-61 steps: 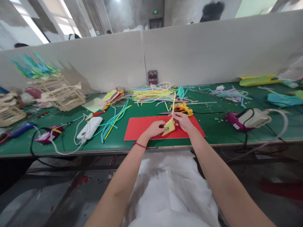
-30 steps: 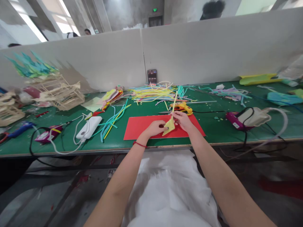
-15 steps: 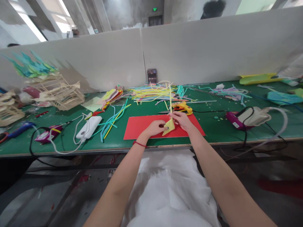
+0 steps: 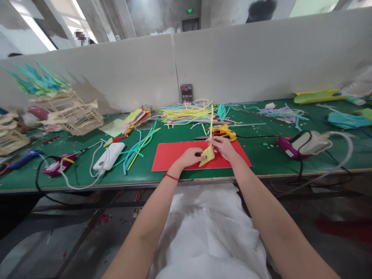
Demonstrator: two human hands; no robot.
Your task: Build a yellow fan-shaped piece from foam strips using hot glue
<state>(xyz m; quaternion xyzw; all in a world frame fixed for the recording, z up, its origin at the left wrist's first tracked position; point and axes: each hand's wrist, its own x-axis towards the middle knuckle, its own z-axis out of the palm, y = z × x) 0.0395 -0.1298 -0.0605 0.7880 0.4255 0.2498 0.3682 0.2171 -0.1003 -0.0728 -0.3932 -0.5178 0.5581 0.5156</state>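
My left hand (image 4: 192, 157) pinches a small ridged yellow piece (image 4: 206, 157) above a red board (image 4: 167, 156). Closed around the base of a long pale yellow strip (image 4: 211, 120), my right hand (image 4: 222, 147) is at the piece's upper right. The strip stands up from my fingers and runs down to the piece; whether the two are joined I cannot make out. Just beyond my right hand lie scissors with yellow-orange handles (image 4: 225, 131), their blades pointing left.
A heap of coloured strips (image 4: 186, 115) lies at the back; more strips (image 4: 141, 149) are on the left. A white power strip (image 4: 109, 156) with cables, a glue gun (image 4: 26, 159) and wooden frames (image 4: 75, 116) stand farther left. To the right is a purple box (image 4: 290, 148).
The upright yellow strip has swung slightly to the right at its top. Both hands keep nearly the same place. A person beyond the partition has shifted left.
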